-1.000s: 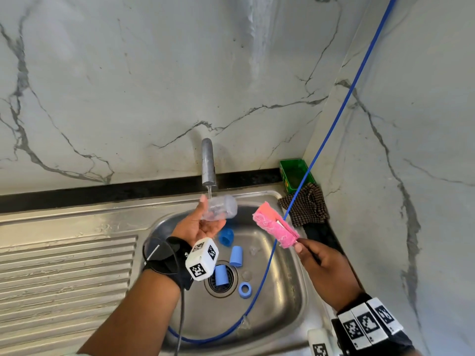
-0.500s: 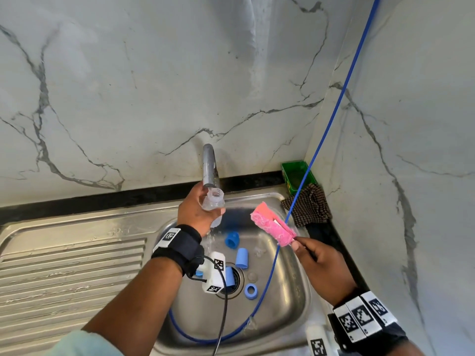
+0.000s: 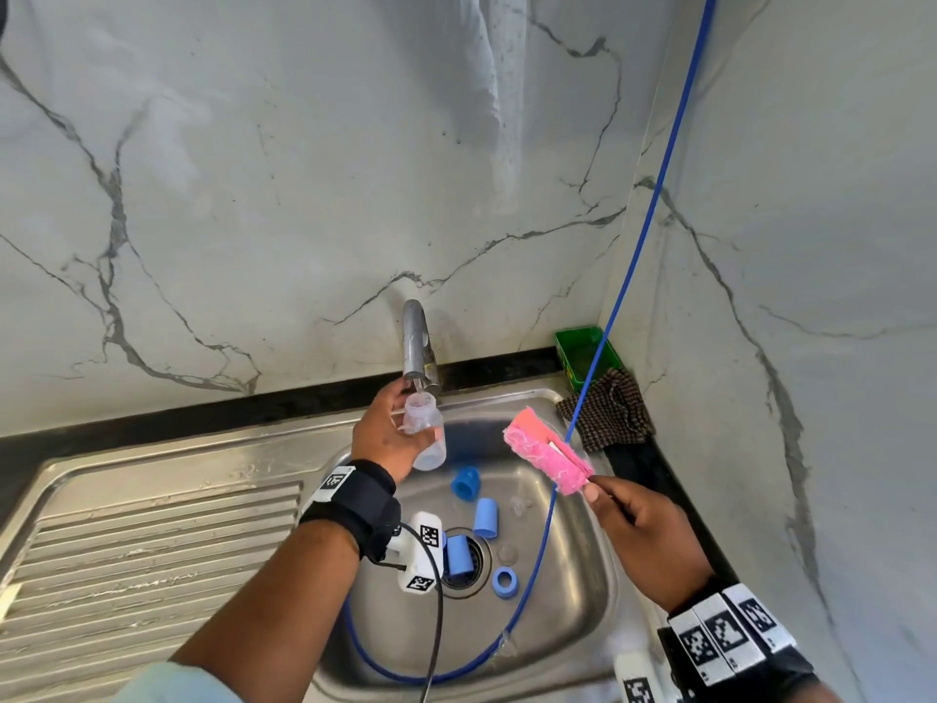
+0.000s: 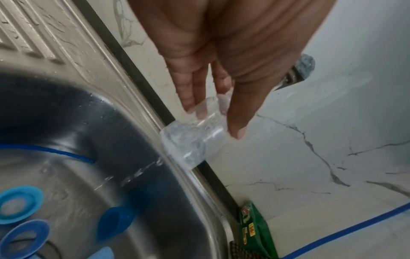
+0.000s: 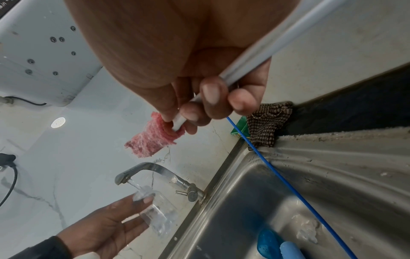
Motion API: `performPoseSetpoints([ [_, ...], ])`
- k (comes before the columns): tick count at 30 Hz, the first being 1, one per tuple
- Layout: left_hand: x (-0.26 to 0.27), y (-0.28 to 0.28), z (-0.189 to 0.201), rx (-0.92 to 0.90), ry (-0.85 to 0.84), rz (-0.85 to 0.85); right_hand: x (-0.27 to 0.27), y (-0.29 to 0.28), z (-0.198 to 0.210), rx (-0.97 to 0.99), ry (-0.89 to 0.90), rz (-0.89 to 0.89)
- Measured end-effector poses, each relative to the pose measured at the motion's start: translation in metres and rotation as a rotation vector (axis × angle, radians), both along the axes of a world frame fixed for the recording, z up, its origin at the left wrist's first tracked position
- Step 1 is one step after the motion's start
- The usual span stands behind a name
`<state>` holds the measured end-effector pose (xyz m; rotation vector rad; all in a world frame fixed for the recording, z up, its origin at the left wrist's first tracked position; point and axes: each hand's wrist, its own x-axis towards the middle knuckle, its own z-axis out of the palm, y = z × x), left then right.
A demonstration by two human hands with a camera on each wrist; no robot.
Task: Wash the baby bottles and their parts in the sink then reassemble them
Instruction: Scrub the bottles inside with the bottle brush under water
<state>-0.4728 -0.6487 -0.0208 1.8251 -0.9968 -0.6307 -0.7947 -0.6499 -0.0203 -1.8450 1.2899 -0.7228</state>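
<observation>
The left hand [image 3: 381, 434] clasps the clear plastic baby bottle [image 3: 425, 432], mouth seemingly toward twelve o'clock under the steel tap [image 3: 417, 347], while the right hand [image 3: 640, 531], at four o'clock, pinches the pink sponge brush [image 3: 545, 457].

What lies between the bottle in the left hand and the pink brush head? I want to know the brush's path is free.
Nothing solid: in the head view only open air above the sink separates the clear bottle from the pink brush head.

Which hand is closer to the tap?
Left. The left hand holds the clear bottle right under the tap. The right hand holds the pink brush farther off to the right.
</observation>
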Motion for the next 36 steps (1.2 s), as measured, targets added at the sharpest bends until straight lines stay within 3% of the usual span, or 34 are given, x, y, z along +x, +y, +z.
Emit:
performPoseSetpoints([
  [4, 0.0, 0.001, 0.011, -0.075, -0.03, 0.037, 0.0, 0.007, 0.004, -0.004, -0.01, -0.019],
  [7, -0.005, 0.005, 0.01, 0.006, -0.076, -0.022, -0.001, 0.012, 0.005, -0.004, -0.007, -0.03],
  [11, -0.006, 0.015, 0.007, -0.08, -0.109, 0.092, -0.002, 0.02, 0.009, 0.001, -0.012, -0.065],
  [13, -0.003, 0.018, 0.004, 0.007, -0.079, 0.033, -0.004, 0.025, 0.008, 0.006, -0.011, -0.086],
  [14, -0.004, 0.021, 0.002, 0.101, 0.009, -0.024, -0.005, 0.028, 0.007, 0.006, -0.015, -0.092],
  [16, -0.013, 0.032, 0.002, 0.207, 0.349, -0.059, -0.007, 0.032, 0.007, 0.0, -0.022, -0.093],
  [21, -0.032, 0.052, 0.011, 0.316, 1.274, 0.11, -0.012, 0.042, 0.01, 0.0, -0.024, -0.108],
  [23, -0.031, 0.051, 0.01, 0.319, 1.522, 0.133, -0.015, 0.045, 0.013, 0.007, -0.027, -0.111],
  [27, -0.042, 0.05, 0.022, 0.251, 1.653, 0.11, -0.02, 0.047, 0.014, 0.006, -0.017, -0.105],
  [31, -0.044, 0.049, 0.035, 0.225, 1.672, -0.009, -0.024, 0.047, 0.013, 0.019, -0.024, -0.08],
  [36, -0.041, 0.055, 0.039, 0.216, 1.67, 0.006, -0.026, 0.038, 0.007, 0.027, -0.053, -0.049],
])
